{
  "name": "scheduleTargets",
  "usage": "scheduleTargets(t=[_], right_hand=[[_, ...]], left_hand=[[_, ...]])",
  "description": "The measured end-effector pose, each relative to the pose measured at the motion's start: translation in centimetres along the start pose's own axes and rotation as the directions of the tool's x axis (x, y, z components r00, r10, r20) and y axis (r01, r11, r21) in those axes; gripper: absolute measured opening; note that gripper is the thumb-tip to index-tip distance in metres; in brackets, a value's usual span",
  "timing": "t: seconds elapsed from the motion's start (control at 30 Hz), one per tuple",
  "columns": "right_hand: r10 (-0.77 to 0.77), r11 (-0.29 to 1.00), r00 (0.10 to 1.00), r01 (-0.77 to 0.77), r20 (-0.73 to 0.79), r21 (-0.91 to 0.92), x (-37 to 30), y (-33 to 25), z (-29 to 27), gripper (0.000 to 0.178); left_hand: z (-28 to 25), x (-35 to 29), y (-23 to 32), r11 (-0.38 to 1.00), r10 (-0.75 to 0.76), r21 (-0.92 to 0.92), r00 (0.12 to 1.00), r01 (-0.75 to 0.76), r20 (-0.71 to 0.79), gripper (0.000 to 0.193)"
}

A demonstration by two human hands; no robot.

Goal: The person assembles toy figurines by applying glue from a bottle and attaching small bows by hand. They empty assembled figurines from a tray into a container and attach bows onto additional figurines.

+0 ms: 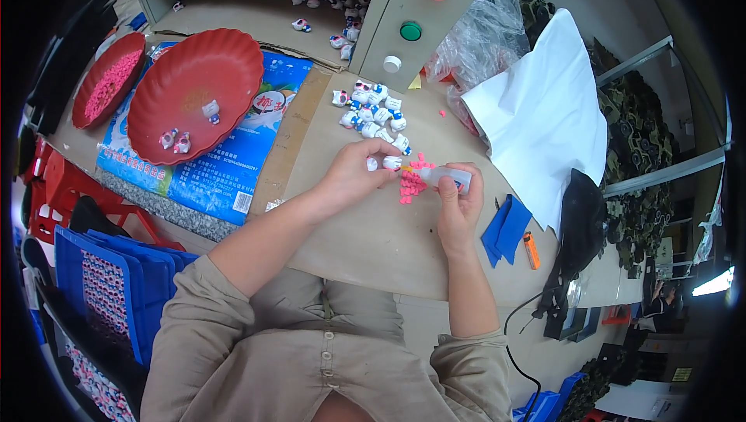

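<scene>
Between the fingertips of my left hand [351,176] is a small white figurine [392,162], partly hidden by the fingers. My right hand [460,204] is wrapped around a small translucent squeeze bottle [440,176], tilted sideways with its yellowish nozzle pointing at the figurine. Just below the nozzle, small pink pieces [408,190] lie in a loose pile on the brown board [350,235]. Beyond my hands sits a cluster of white figurines [371,115] with blue and dark markings.
A red scalloped dish [175,72] holds several figurines; beside it, a red bowl [84,115] contains pink pieces. At the back stands a metal machine [423,26] with buttons and figurines inside. White sheet [544,111], blue cloth [505,228] and orange lighter [531,251] lie right.
</scene>
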State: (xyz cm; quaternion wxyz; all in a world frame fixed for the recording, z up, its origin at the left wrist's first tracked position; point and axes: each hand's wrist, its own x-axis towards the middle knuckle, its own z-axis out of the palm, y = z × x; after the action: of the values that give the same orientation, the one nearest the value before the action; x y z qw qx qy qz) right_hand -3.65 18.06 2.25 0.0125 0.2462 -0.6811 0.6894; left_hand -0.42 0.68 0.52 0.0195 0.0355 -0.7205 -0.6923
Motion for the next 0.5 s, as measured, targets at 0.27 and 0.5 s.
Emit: scheduleTargets(t=[0.27,0.5], right_hand=[[0.001,1.0,1.0,-0.001,0.008,-0.021,0.02,-0.32,0.15,0.022],[-0.05,0.997,0.999,0.05,0.006,-0.054,0.0,-0.01,0.26,0.022]], left_hand=[[0.03,-0.08,-0.17,1.0,0.026,0.008,1.0,-0.026,-0.007,0.027],[0.1,-0.11,-0.2,1.0,0.029,0.002,1.0,-0.029,-0.004,0.026]])
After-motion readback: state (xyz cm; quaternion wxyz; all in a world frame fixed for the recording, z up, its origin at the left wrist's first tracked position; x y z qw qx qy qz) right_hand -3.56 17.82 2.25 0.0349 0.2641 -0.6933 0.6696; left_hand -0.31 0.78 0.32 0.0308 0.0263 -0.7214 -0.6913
